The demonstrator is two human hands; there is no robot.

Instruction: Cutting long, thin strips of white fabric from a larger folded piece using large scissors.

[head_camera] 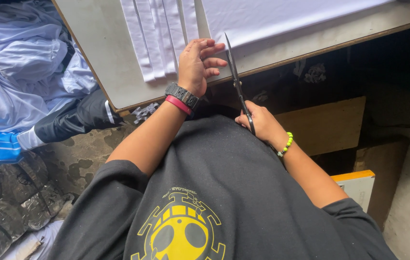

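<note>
Scissors (237,82) gripped in our right hand (258,121), blades parted just beside our left hand (196,65), flat and open on bench (104,53). Cut white strips (154,38) beyond fingers; uncut white fabric (272,17) beyond blades.

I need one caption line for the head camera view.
Right hand holds long scissors beside white fabric strips; left hand rests on the table.

worn grey table (101,43), mottled floor (77,159)
</note>
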